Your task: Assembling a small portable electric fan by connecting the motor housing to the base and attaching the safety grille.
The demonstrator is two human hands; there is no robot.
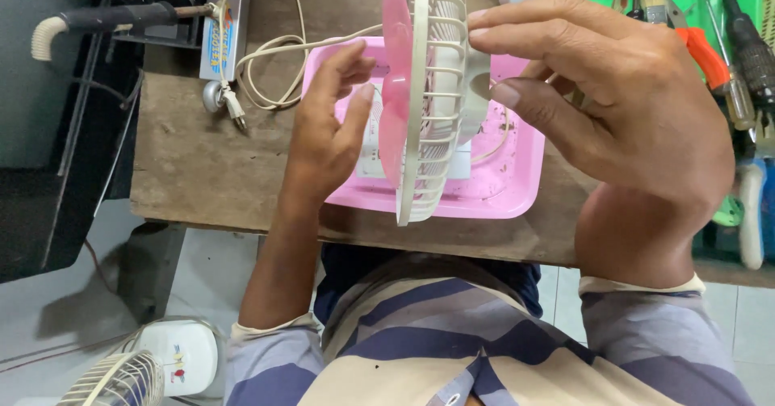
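Note:
I hold a small cream fan grille [440, 91] on edge above a pink tray [517, 188]. My right hand [622, 115] grips the grille's back rim with fingers and thumb. Pink fan blades [395, 91] sit on the grille's left side. My left hand [331, 127] is beside them, its fingertips touching the blades near the hub. A white fan body [373, 144] lies in the tray behind the blades, partly hidden.
A white power cord with plug [242, 75] coils on the wooden bench [194, 164]. A green tray of screwdrivers and pliers [710, 43] stands at the right. A soldering iron [113, 18] lies at back left. Another small fan [145, 370] stands on the floor.

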